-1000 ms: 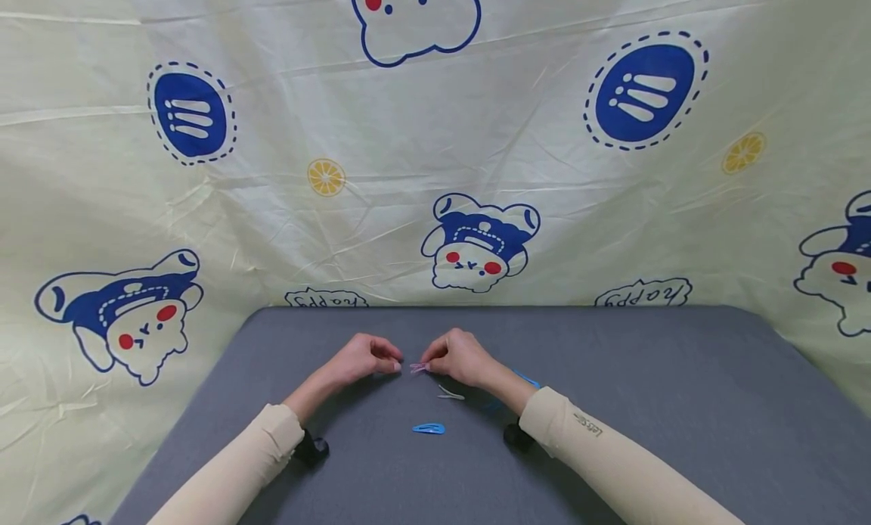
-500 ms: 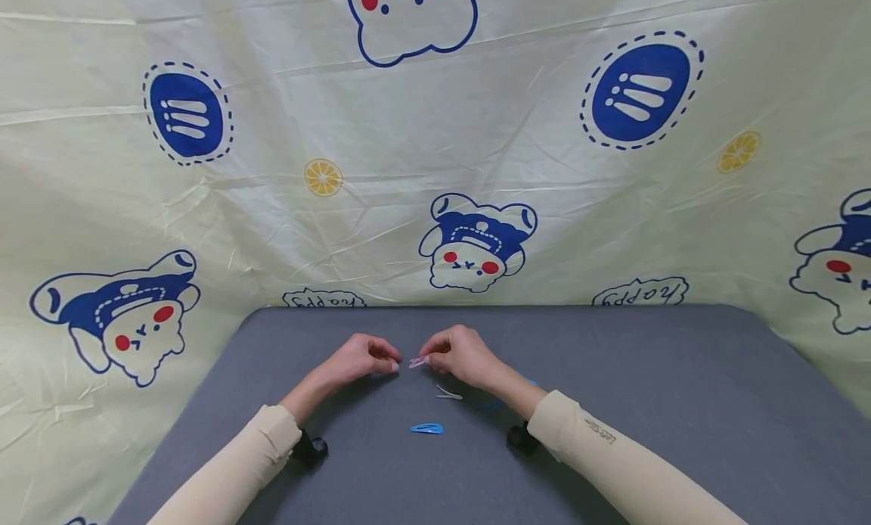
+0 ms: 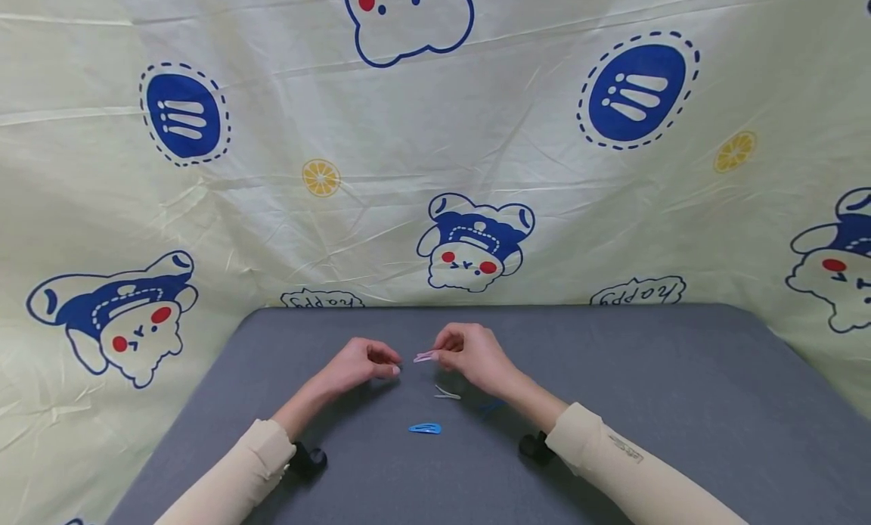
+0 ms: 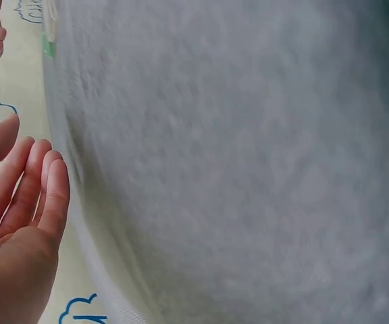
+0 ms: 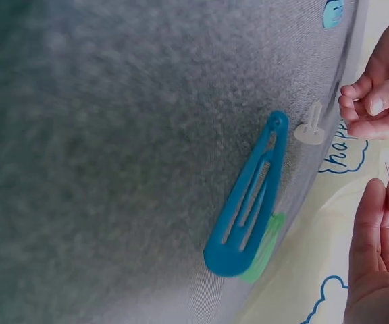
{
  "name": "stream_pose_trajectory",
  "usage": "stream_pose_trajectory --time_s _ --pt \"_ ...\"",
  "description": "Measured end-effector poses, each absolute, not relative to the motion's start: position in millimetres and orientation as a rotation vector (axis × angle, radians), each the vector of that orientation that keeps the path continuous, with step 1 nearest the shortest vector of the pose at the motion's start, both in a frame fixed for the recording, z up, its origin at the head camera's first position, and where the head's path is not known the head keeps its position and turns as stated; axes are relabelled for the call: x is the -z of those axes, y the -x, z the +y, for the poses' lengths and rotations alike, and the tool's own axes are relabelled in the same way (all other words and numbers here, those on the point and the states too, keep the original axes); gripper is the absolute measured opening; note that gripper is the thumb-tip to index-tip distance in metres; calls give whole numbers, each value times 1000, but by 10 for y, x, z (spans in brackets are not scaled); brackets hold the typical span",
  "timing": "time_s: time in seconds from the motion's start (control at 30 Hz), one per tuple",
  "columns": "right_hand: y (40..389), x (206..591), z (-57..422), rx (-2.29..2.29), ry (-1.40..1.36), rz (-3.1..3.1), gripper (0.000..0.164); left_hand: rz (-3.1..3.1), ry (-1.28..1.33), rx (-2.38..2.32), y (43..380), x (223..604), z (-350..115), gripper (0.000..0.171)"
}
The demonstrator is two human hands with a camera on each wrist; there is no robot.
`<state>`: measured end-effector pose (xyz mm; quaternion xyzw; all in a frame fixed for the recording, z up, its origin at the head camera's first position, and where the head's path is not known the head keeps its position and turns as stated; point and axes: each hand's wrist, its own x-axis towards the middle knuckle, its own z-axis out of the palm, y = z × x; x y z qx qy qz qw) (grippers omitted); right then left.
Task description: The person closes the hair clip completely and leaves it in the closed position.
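Note:
Between thumb and forefinger, my right hand (image 3: 472, 352) pinches a small pink hair clip (image 3: 423, 356) just above the table, its free end pointing left. My left hand (image 3: 361, 366) hovers close by on the left with relaxed fingers; the left wrist view shows its thumb and fingers apart, holding nothing. A white hair clip (image 3: 447, 393) lies below the right hand, spread in a V. Nearer the front is a blue snap clip (image 3: 425, 429). Another blue snap clip (image 5: 248, 202) appears large in the right wrist view, a green clip (image 5: 267, 250) partly hidden behind it.
The grey cloth-covered table (image 3: 646, 404) stretches out on both sides of the arms. Behind it hangs a pale printed curtain (image 3: 381, 237). Dark wrist camera mounts (image 3: 309, 462) sit under both sleeves, low over the table.
My right hand has moved slightly right and up, carrying the pink clip away from my left hand. The left hand has barely moved. The clips on the table lie as before.

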<state>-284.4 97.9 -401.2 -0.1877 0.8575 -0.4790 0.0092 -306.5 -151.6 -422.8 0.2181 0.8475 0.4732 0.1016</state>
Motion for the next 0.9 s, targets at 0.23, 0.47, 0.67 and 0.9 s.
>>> stream_pose_trajectory --time_s 0.23,0.47,0.67,0.9 --pt "2749 3976 1059 1555 553 2695 7 2522 -683 -1437 2995 4156 -1463 24" --pt "2667 3951 1136 1617 506 2716 6 2519 -708 -1479 2905 4024 -1379 27" --pt "2577 3932 1188 1655 499 2740 6 2497 -685 -1532 2804 3927 -1308 24" --pt "2455 3909 1261 1722 430 2742 5 2485 -727 -1538 2672 3776 -1224 22"
